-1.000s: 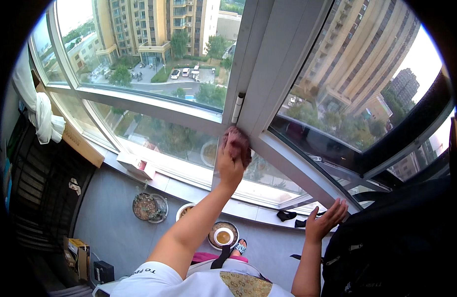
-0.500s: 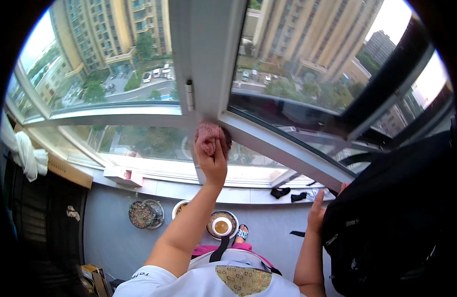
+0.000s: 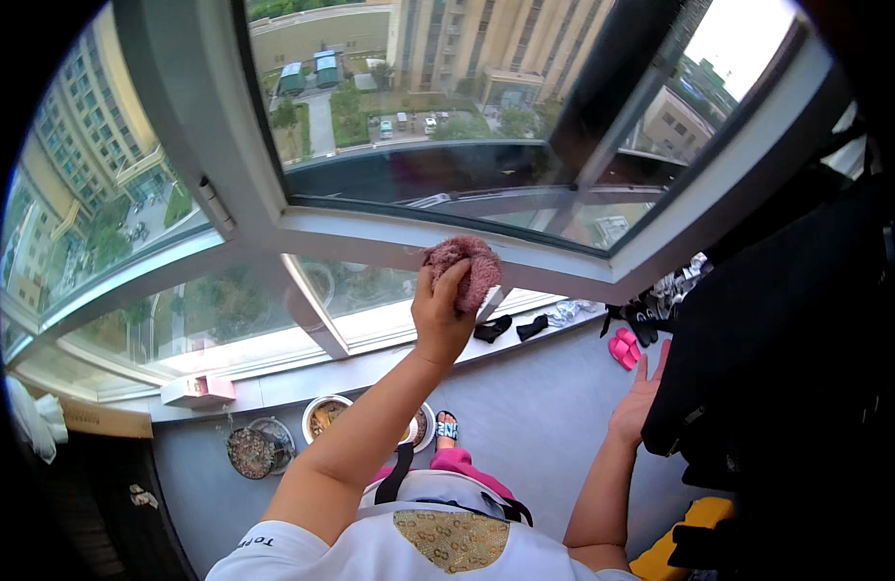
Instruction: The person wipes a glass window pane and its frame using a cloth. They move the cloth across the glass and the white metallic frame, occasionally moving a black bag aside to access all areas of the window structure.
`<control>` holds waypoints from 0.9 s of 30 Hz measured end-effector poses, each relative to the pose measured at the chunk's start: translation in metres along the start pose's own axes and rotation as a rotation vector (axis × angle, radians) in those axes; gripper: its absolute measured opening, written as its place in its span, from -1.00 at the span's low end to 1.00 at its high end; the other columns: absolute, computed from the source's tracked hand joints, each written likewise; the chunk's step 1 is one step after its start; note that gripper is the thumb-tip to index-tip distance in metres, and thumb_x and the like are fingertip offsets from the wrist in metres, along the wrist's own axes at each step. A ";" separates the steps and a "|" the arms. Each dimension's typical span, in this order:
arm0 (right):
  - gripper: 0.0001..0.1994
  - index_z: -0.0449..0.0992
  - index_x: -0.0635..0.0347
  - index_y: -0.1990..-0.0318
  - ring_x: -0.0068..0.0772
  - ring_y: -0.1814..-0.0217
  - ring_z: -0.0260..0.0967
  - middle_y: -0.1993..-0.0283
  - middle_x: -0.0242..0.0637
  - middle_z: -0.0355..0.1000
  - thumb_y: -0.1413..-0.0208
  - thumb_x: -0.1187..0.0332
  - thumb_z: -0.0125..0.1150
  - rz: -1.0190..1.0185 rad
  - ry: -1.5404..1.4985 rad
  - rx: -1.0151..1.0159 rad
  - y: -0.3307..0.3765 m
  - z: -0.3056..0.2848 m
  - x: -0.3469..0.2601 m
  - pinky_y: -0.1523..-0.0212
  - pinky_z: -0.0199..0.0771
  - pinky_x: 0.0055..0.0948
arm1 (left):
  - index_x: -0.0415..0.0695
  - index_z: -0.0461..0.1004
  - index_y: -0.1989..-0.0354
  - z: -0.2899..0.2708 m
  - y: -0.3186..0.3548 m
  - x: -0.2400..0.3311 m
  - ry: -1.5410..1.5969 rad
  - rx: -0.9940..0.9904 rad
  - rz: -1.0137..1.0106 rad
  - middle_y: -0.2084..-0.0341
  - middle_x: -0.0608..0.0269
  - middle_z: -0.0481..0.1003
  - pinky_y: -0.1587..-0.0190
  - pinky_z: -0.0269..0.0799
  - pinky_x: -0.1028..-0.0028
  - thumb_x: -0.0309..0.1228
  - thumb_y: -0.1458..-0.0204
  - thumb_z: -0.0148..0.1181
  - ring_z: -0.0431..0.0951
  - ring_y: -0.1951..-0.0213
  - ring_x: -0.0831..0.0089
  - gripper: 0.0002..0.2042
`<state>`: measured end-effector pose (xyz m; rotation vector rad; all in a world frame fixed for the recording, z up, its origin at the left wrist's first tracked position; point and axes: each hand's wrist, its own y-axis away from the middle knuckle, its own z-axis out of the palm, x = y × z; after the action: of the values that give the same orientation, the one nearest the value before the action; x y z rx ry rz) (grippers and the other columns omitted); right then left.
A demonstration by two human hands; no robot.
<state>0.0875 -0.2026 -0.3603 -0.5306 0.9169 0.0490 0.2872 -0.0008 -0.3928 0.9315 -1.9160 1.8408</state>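
Observation:
A fluffy pink cloth (image 3: 475, 271) is bunched in my left hand (image 3: 441, 315), whose fingers are closed round it. The cloth lies against the lower rail of the grey-white window sash (image 3: 389, 242), which stands swung inward. At the right, my right hand (image 3: 637, 405) has its fingers stretched out and nothing visible in it. It is against the edge of a large black fabric item (image 3: 757, 387), which hides part of the fingers.
Black shoes (image 3: 493, 329) lie on the low white ledge (image 3: 273, 387). Pink slippers (image 3: 624, 349) are on the grey floor beyond my right hand. Potted plants (image 3: 249, 452) stand at the left, near a small pink-white box (image 3: 198, 390). Something yellow (image 3: 685, 537) sits lower right.
My left hand has moved the cloth rightward from the hinge-side post along the sash's lower rail. The view has turned to the right. My right hand stays beside the black fabric, more of it showing.

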 end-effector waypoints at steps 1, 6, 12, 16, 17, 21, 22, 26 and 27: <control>-0.29 -0.01 0.02 -0.42 -0.02 -0.54 -0.24 -0.50 -0.18 -0.12 -0.22 -0.14 -0.09 -0.009 -0.023 -0.032 0.004 -0.005 -0.001 -0.43 -0.27 0.22 | -0.01 0.48 0.03 0.014 0.004 0.006 -0.023 -0.014 0.040 0.23 0.03 0.44 0.22 0.44 0.20 -0.58 0.29 0.34 0.49 0.22 0.02 -0.49; -0.27 -0.06 -0.07 -0.44 -0.07 -0.55 -0.28 -0.51 -0.24 -0.15 -0.22 -0.21 -0.20 -0.185 0.244 -0.133 0.012 -0.018 0.001 -0.44 -0.32 0.22 | -0.01 0.48 0.03 0.095 0.035 0.052 0.019 -0.536 0.195 0.20 0.04 0.42 0.19 0.45 0.14 -0.51 0.15 0.21 0.50 0.17 0.02 -0.60; -0.33 -0.05 -0.18 -0.43 -0.17 -0.55 -0.28 -0.50 -0.30 -0.15 -0.25 -0.21 -0.26 -0.192 0.032 -0.139 -0.003 -0.020 0.015 -0.44 -0.27 0.17 | 0.00 0.43 -0.02 0.140 0.041 0.086 -0.022 -0.703 0.232 0.19 0.07 0.40 0.27 0.50 0.16 -0.44 -0.01 0.06 0.52 0.19 0.08 -0.65; -0.37 0.01 -0.12 -0.40 -0.15 -0.52 -0.17 -0.47 -0.21 -0.05 -0.28 -0.19 -0.34 -0.157 -0.041 -0.084 -0.004 -0.005 0.006 -0.41 -0.12 0.11 | -0.04 0.44 -0.01 0.080 0.022 0.062 -0.014 -0.559 0.069 0.05 0.07 0.43 0.15 0.52 0.22 -0.46 0.09 0.29 0.53 0.08 0.07 -0.59; -0.37 0.02 -0.10 -0.40 -0.14 -0.52 -0.15 -0.46 -0.19 -0.03 -0.29 -0.18 -0.36 -0.142 -0.065 -0.039 -0.005 -0.003 0.006 -0.40 -0.10 0.10 | -0.04 0.44 0.01 0.061 0.016 0.055 -0.003 -0.528 0.011 0.05 0.06 0.45 0.12 0.52 0.23 -0.49 0.12 0.32 0.53 0.07 0.08 -0.58; -0.37 0.04 -0.05 -0.39 -0.14 -0.48 -0.04 -0.42 -0.15 0.05 -0.29 -0.17 -0.35 -0.131 -0.102 -0.058 -0.002 0.004 0.021 -0.40 -0.09 0.08 | -0.08 0.47 0.05 -0.009 -0.005 -0.008 0.013 -0.203 -0.112 0.07 0.03 0.50 0.01 0.46 0.25 -0.52 0.19 0.37 0.54 0.07 0.07 -0.56; -0.38 0.03 -0.05 -0.39 -0.14 -0.49 -0.06 -0.43 -0.16 0.03 -0.29 -0.15 -0.34 -0.137 -0.117 -0.068 0.000 0.005 0.025 -0.41 -0.11 0.08 | -0.11 0.47 0.06 -0.024 -0.012 -0.017 0.058 -0.083 -0.144 0.08 0.03 0.50 0.01 0.45 0.30 -0.55 0.16 0.35 0.54 0.07 0.10 -0.60; -0.39 -0.02 -0.06 -0.41 -0.20 -0.53 -0.20 -0.48 -0.23 -0.10 -0.30 -0.10 -0.33 -0.051 -0.707 -0.177 0.020 0.010 0.043 -0.43 -0.26 0.13 | -0.15 0.45 0.12 -0.042 -0.029 -0.020 0.110 0.164 -0.037 0.21 0.15 0.49 0.02 0.38 0.37 -0.65 0.08 0.25 0.51 0.13 0.27 -0.69; -0.39 -0.04 -0.08 -0.42 -0.22 -0.53 -0.22 -0.49 -0.26 -0.13 -0.30 -0.10 -0.34 0.092 -1.268 -0.218 0.028 0.003 0.053 -0.43 -0.28 0.15 | -0.14 0.44 0.13 -0.035 -0.016 -0.025 0.110 0.097 -0.094 0.20 0.14 0.49 0.02 0.38 0.32 -0.68 0.14 0.25 0.51 0.11 0.22 -0.65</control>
<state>0.1147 -0.1867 -0.4109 -0.5283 -0.3118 0.5125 0.3088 0.0396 -0.3923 0.9140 -1.7030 1.9022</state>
